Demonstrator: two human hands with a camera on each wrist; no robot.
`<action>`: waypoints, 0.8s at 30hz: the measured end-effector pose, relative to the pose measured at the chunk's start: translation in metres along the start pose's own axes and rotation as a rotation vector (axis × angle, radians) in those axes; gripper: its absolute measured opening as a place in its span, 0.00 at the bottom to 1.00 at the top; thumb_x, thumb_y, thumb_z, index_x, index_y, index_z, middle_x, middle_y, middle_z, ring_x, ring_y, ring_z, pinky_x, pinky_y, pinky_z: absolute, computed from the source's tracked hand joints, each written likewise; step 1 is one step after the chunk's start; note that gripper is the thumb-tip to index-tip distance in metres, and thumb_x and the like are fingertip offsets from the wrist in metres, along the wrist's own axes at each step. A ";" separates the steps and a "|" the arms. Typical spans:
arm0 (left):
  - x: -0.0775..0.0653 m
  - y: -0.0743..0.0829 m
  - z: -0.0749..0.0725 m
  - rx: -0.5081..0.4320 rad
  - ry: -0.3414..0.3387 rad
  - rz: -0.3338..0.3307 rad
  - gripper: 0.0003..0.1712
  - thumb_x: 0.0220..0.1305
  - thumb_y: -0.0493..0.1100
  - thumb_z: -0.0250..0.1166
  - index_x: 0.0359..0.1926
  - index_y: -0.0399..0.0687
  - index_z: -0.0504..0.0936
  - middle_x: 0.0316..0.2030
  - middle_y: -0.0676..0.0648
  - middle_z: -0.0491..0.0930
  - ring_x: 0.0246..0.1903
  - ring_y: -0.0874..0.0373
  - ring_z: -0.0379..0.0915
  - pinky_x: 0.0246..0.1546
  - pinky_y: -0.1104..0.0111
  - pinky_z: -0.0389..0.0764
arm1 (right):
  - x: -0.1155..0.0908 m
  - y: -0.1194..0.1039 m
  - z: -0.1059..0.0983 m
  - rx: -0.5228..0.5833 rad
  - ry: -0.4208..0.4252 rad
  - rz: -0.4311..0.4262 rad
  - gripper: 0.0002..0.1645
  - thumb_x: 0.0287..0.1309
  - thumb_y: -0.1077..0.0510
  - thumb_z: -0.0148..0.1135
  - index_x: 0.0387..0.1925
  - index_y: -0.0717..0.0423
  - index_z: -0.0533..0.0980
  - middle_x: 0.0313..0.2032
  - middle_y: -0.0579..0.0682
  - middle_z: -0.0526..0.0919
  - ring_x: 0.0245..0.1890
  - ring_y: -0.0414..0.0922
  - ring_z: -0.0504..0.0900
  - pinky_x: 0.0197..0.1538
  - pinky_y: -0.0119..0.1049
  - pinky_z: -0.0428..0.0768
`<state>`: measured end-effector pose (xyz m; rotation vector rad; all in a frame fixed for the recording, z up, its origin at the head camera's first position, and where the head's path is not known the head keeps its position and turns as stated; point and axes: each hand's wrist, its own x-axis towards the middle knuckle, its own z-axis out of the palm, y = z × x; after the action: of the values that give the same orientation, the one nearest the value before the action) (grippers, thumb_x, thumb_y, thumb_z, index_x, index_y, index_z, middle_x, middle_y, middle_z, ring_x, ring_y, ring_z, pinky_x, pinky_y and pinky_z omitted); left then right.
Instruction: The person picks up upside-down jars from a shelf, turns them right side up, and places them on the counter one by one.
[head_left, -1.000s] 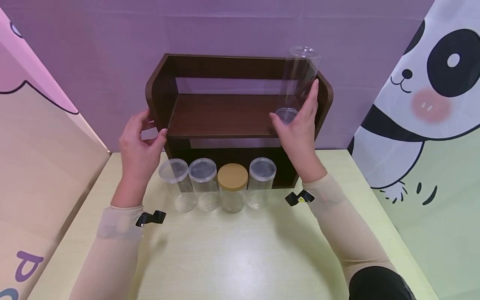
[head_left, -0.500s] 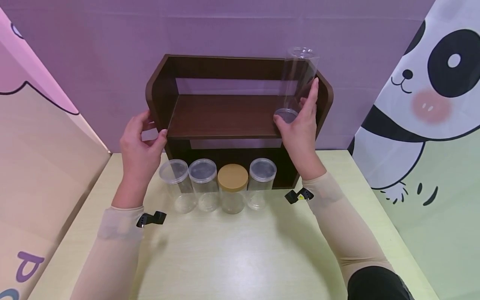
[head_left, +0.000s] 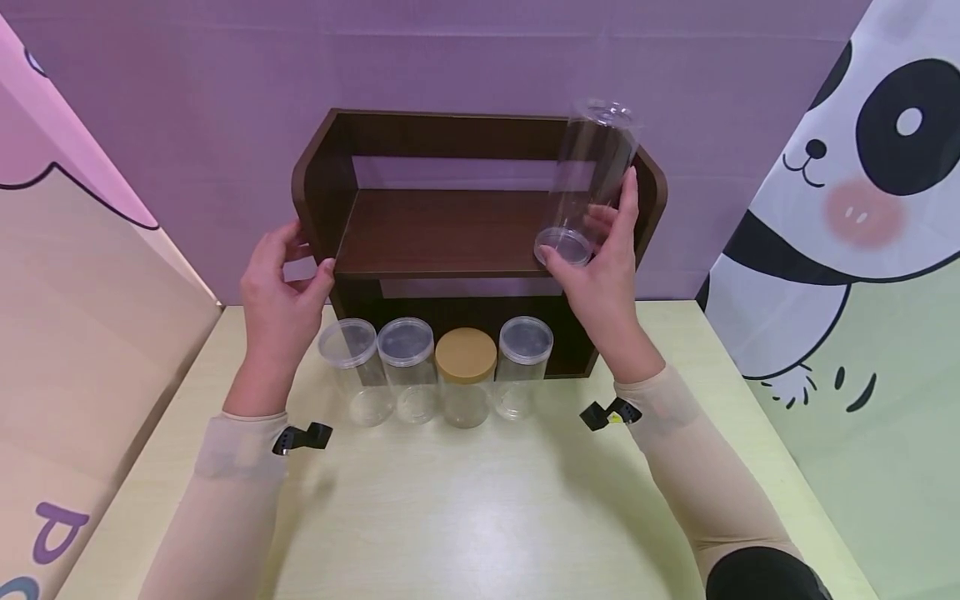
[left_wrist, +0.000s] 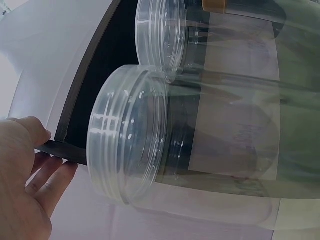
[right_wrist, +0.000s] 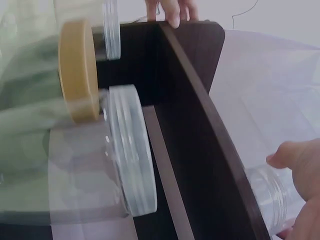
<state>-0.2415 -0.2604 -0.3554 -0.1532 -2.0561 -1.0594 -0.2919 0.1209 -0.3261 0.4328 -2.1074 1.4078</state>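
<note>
A dark brown two-tier wooden shelf (head_left: pixel 442 233) stands at the back of the table. My left hand (head_left: pixel 281 287) grips the front edge of its left side panel, thumb on one face and fingers on the other, as the left wrist view also shows. My right hand (head_left: pixel 603 258) holds a tall clear plastic jar (head_left: pixel 588 167) near its lower end, at the right of the upper shelf board. The jar tilts slightly, its top leaning right. In the right wrist view a ridged band (right_wrist: pixel 272 195) shows at the jar's lower end, by the board's front edge.
Several clear jars stand in a row before the lower tier. One has a tan lid (head_left: pixel 466 353); a clear-lidded jar (head_left: pixel 525 350) is at the row's right end and another jar (head_left: pixel 347 343) at its left. A purple cloth (head_left: pixel 480 58) hangs behind.
My right hand has drawn the tall jar's lower end left and toward the front edge of the upper board, and the jar tilts more. My left hand and the row of jars stay put.
</note>
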 end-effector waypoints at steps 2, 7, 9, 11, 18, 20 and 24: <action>0.000 0.000 0.000 0.005 -0.001 0.002 0.30 0.74 0.36 0.73 0.74 0.45 0.79 0.62 0.41 0.83 0.57 0.50 0.84 0.46 0.85 0.81 | -0.006 -0.001 -0.002 0.052 -0.019 -0.021 0.77 0.61 0.58 0.84 0.91 0.35 0.37 0.69 0.54 0.72 0.70 0.41 0.74 0.71 0.42 0.81; -0.001 0.000 -0.001 0.009 -0.010 -0.001 0.31 0.74 0.36 0.74 0.74 0.45 0.79 0.62 0.41 0.83 0.58 0.51 0.84 0.46 0.86 0.81 | -0.021 -0.003 -0.007 0.150 -0.061 -0.069 0.77 0.61 0.63 0.83 0.91 0.38 0.37 0.67 0.52 0.74 0.69 0.43 0.76 0.73 0.42 0.79; -0.001 0.000 -0.001 0.008 -0.012 -0.001 0.31 0.74 0.36 0.74 0.74 0.45 0.79 0.62 0.41 0.83 0.57 0.51 0.84 0.46 0.86 0.80 | -0.027 -0.004 -0.009 0.184 -0.078 -0.087 0.77 0.60 0.65 0.83 0.91 0.39 0.38 0.66 0.52 0.75 0.69 0.44 0.76 0.73 0.42 0.79; -0.001 0.001 -0.001 0.007 -0.013 -0.001 0.31 0.74 0.36 0.73 0.74 0.45 0.79 0.62 0.41 0.83 0.57 0.51 0.84 0.46 0.86 0.80 | -0.033 -0.006 -0.012 0.213 -0.094 -0.108 0.77 0.59 0.68 0.82 0.91 0.40 0.38 0.66 0.53 0.75 0.70 0.46 0.76 0.73 0.42 0.79; 0.000 0.001 -0.001 0.012 -0.011 0.002 0.31 0.74 0.36 0.73 0.74 0.45 0.79 0.62 0.41 0.83 0.57 0.51 0.84 0.46 0.86 0.80 | -0.052 -0.011 -0.016 0.247 -0.163 -0.153 0.80 0.55 0.73 0.82 0.91 0.43 0.37 0.67 0.56 0.76 0.71 0.50 0.77 0.70 0.40 0.80; 0.000 0.001 -0.001 0.014 -0.009 0.005 0.31 0.74 0.36 0.73 0.74 0.45 0.79 0.62 0.41 0.83 0.57 0.51 0.84 0.46 0.87 0.80 | -0.057 -0.013 -0.015 0.252 -0.190 -0.160 0.80 0.54 0.74 0.82 0.91 0.44 0.37 0.68 0.58 0.76 0.70 0.51 0.77 0.70 0.40 0.80; 0.000 -0.001 -0.001 0.010 -0.006 0.007 0.31 0.74 0.36 0.73 0.74 0.45 0.79 0.62 0.41 0.83 0.57 0.51 0.84 0.46 0.87 0.80 | -0.068 -0.014 -0.014 0.250 -0.242 -0.176 0.81 0.53 0.75 0.82 0.90 0.46 0.37 0.68 0.59 0.76 0.70 0.53 0.77 0.69 0.39 0.81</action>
<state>-0.2409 -0.2615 -0.3558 -0.1590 -2.0648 -1.0452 -0.2268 0.1250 -0.3528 0.9058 -2.0216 1.5852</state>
